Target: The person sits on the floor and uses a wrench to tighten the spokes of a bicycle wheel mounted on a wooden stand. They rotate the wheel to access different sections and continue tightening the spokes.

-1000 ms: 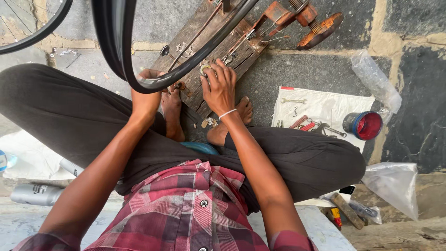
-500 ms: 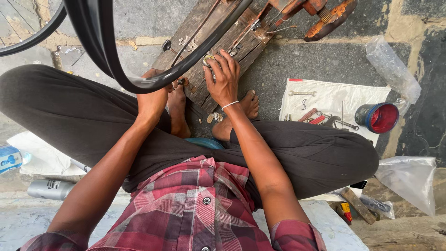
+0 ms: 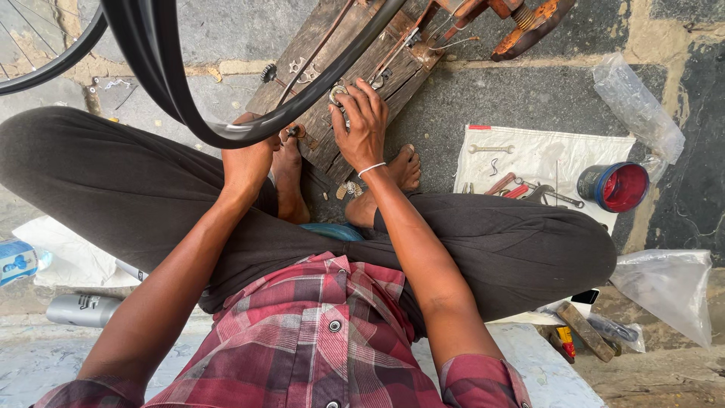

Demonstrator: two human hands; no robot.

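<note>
Stone paving (image 3: 498, 91), grey with pale joints, lies under a person sitting cross-legged and barefoot. Straight ahead at twelve o'clock a worn plank (image 3: 355, 57) slants away, strewn with small metal fittings. Across it curves a black tyre (image 3: 162, 72), from eleven o'clock round to the plank's middle.

The left hand (image 3: 249, 155) is closed around the tyre's lowest stretch, steadying it against the plank's near end. The right hand (image 3: 361, 125) rests on the plank just beside the tyre, fingertips pinched on a small metal ring (image 3: 337, 95); whether it is lifted or only pressed down I cannot tell.

At two o'clock a white sheet (image 3: 544, 159) carries a spanner (image 3: 489, 149) and red-handled pliers (image 3: 507, 186), with a blue tin (image 3: 613, 187) of red paste at its far edge. A grey can (image 3: 83, 310) lies at eight o'clock.

To do this well, I judge the left hand should hold the tyre steady without twisting while the right works the ring squarely. The loose bits near the feet could roll, so movements should be slow and close to the wood.
</note>
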